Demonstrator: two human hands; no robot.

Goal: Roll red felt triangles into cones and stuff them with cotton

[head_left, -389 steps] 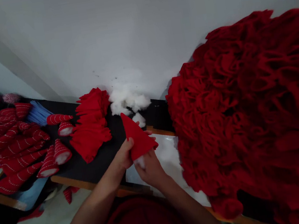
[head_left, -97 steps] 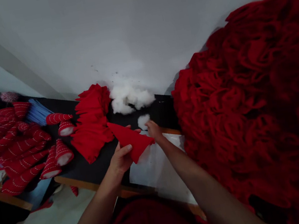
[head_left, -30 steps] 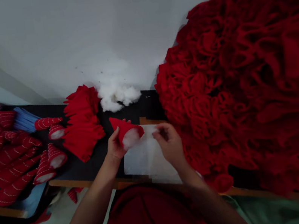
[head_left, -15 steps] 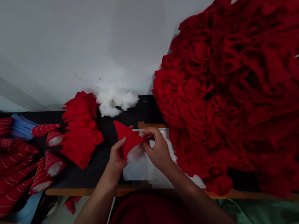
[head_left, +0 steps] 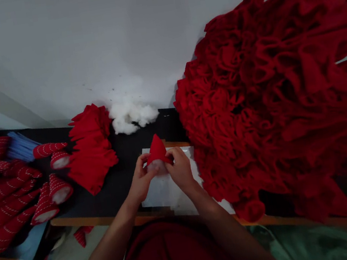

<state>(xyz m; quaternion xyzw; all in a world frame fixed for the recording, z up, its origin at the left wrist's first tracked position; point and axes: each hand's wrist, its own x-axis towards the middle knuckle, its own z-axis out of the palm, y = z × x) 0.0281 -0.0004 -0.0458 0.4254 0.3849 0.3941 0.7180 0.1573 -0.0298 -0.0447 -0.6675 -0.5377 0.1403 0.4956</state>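
Between my hands is a small red felt cone hat (head_left: 157, 149), its tip pointing away from me. White stuffing (head_left: 157, 167) shows at its near, open end. My left hand (head_left: 141, 179) grips the left edge of the cone, with the thumb by the stuffing. On the other side, my right hand (head_left: 180, 167) pinches the right edge of the rim. Both hands are over a white sheet (head_left: 157, 194) on the black table. A clump of loose white stuffing (head_left: 133, 116) lies farther back against the wall.
To the right rises a large heap of red felt pieces (head_left: 276, 108). A smaller stack of red felt (head_left: 92, 150) sits left of centre. Farther left lie several striped red cones (head_left: 7, 189), some stuffed, and blue strips (head_left: 22, 146). The table's wooden edge (head_left: 85, 220) runs in front of me.
The cone has turned from leaning left to pointing straight away from me. My left hand has shifted right and now holds its rim opposite my right hand.
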